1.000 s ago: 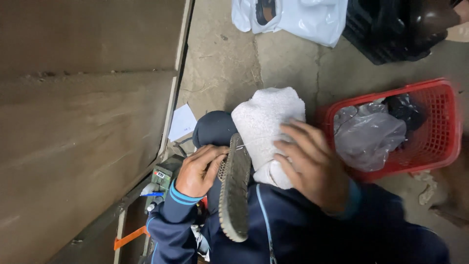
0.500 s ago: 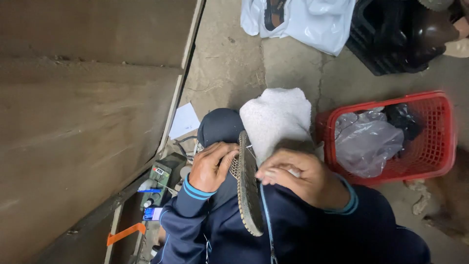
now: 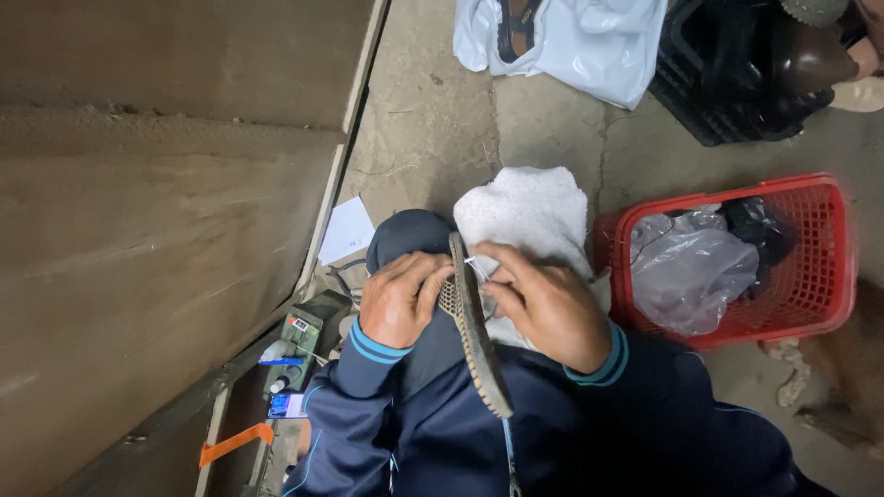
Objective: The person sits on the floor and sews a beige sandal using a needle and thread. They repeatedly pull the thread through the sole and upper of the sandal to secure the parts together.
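Note:
A shoe with a dark ridged sole [image 3: 479, 350] stands on edge over my lap, sole edge toward the camera. My left hand [image 3: 398, 299] grips its left side near the toe. My right hand [image 3: 543, 304] holds the other side, fingers pinching at the upper edge. A white towel [image 3: 525, 212] lies over my knee just beyond the shoe. Both forearms wear dark blue sleeves with light blue cuffs.
A red plastic basket [image 3: 829, 276] holding clear and black plastic bags sits to the right. A white bag [image 3: 589, 46] and a black crate [image 3: 737, 74] lie farther off. A wooden board [image 3: 157, 202] fills the left. Small bottles [image 3: 285, 359] stand by my left elbow.
My right hand left the top of the white towel and came down onto the shoe. The shoe shifted slightly right and more upright between both hands.

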